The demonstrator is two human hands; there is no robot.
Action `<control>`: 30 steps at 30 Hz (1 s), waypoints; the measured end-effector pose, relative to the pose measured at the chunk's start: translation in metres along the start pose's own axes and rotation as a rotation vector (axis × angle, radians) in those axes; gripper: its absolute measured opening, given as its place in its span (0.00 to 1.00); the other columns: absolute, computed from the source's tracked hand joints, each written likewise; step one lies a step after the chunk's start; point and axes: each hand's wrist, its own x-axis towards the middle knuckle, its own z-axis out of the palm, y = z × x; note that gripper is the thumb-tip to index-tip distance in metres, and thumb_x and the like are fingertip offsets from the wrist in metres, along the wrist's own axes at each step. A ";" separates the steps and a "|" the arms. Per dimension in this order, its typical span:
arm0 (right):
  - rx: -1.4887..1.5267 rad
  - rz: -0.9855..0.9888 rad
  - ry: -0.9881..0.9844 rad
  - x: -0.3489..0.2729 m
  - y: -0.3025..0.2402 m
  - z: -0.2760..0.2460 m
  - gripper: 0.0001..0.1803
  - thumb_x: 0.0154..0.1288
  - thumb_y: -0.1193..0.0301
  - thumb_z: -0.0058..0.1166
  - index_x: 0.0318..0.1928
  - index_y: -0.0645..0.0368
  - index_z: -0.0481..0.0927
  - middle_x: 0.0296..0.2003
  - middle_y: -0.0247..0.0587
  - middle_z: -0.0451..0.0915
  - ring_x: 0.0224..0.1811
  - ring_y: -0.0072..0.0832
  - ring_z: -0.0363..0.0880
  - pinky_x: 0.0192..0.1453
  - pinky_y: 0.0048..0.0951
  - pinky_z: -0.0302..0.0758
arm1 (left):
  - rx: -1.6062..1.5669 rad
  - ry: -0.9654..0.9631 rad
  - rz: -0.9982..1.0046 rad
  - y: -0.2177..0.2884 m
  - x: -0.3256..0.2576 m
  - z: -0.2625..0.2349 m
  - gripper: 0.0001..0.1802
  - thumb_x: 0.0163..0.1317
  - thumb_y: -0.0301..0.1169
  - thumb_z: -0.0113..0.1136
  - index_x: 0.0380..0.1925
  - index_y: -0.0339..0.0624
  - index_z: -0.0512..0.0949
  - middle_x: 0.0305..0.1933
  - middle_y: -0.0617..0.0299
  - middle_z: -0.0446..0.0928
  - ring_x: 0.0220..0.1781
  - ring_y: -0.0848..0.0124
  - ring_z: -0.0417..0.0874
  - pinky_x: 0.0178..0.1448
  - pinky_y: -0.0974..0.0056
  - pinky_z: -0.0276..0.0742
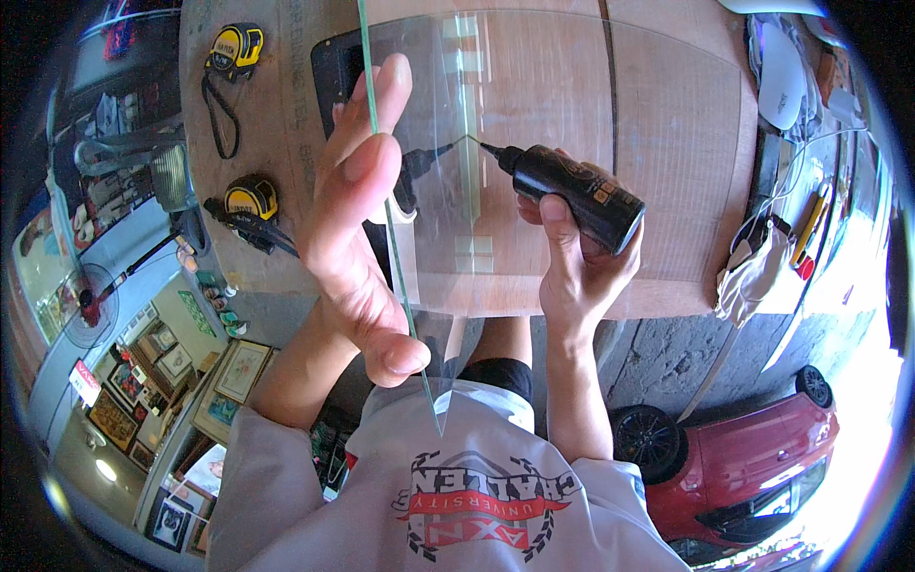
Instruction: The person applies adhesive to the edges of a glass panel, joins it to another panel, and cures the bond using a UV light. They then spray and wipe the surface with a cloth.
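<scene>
My left hand (357,210) is closed on an upright glass pane (412,296), seen nearly edge-on with a greenish edge; its fingers and thumb press against the glass. In my right hand (581,253) is a black squeeze bottle (581,195) with a thin nozzle, tilted to point left. The nozzle tip is close to the pane's face; whether they touch I cannot tell. A dark reflection of the bottle shows in the glass. Beneath, a flat clear sheet (667,105) with a rounded corner lies on the wooden table (658,297), with pale tape-like strips near its middle.
Two yellow-and-black tape measures (235,50) lie at the table's left. A black object (341,71) sits partly hidden behind my left hand. On the right are a cloth (756,284), cables and a yellow-handled tool (810,224). A red car (753,458) stands beyond my right arm.
</scene>
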 end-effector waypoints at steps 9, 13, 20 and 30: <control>-0.006 0.026 0.026 -0.006 -0.001 -0.002 0.28 0.60 0.75 0.74 0.56 0.69 0.73 0.55 0.58 0.83 0.60 0.39 0.83 0.64 0.36 0.80 | 0.021 -0.004 0.007 0.000 0.000 -0.001 0.59 0.64 0.76 0.44 0.81 0.46 0.44 0.75 0.15 0.51 0.81 0.31 0.53 0.82 0.36 0.43; -0.026 0.017 0.024 -0.009 0.000 -0.004 0.28 0.60 0.76 0.74 0.57 0.69 0.73 0.54 0.58 0.83 0.61 0.41 0.82 0.65 0.37 0.80 | 0.019 -0.014 -0.002 0.001 0.001 -0.001 0.59 0.63 0.76 0.45 0.81 0.47 0.44 0.76 0.16 0.51 0.81 0.32 0.52 0.82 0.36 0.43; -0.048 0.027 0.023 -0.018 -0.001 -0.008 0.28 0.60 0.76 0.73 0.57 0.69 0.73 0.55 0.58 0.82 0.62 0.42 0.82 0.65 0.38 0.80 | -0.003 -0.013 -0.016 0.003 0.001 0.000 0.59 0.63 0.76 0.46 0.81 0.48 0.44 0.77 0.17 0.49 0.82 0.33 0.51 0.82 0.36 0.43; -0.030 0.022 0.029 -0.026 0.000 -0.013 0.29 0.60 0.76 0.74 0.57 0.69 0.72 0.54 0.56 0.82 0.63 0.44 0.81 0.66 0.40 0.79 | -0.027 0.014 -0.014 0.001 0.001 0.002 0.60 0.63 0.76 0.47 0.81 0.46 0.43 0.76 0.17 0.50 0.82 0.33 0.52 0.82 0.37 0.44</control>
